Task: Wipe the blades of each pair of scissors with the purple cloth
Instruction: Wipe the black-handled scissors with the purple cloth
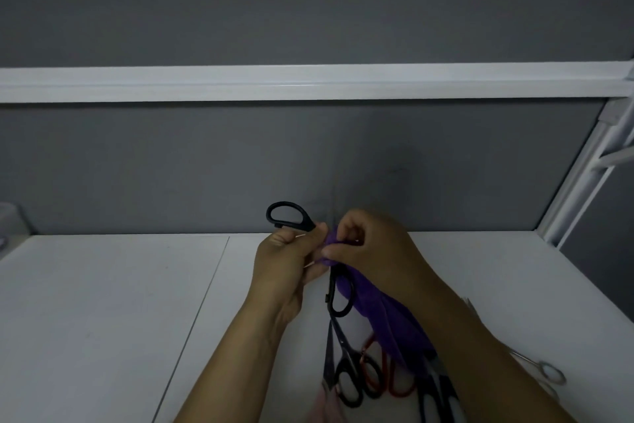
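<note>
My left hand (pixel 290 252) grips a pair of black-handled scissors (pixel 291 215) held above the white table; one handle loop sticks up past my fingers and the other hangs down (pixel 339 295). My right hand (pixel 370 244) pinches the purple cloth (pixel 384 316) around the blades, which are hidden inside the cloth. The rest of the cloth drapes down under my right forearm.
On the white table (pixel 103 319) below my hands lie other scissors: a black-handled pair (pixel 346 378), a red-handled pair (pixel 384 374), another black pair (pixel 439 395) and a small silver pair (pixel 545 371) at the right. A grey wall and white shelf rail (pixel 308 83) stand behind.
</note>
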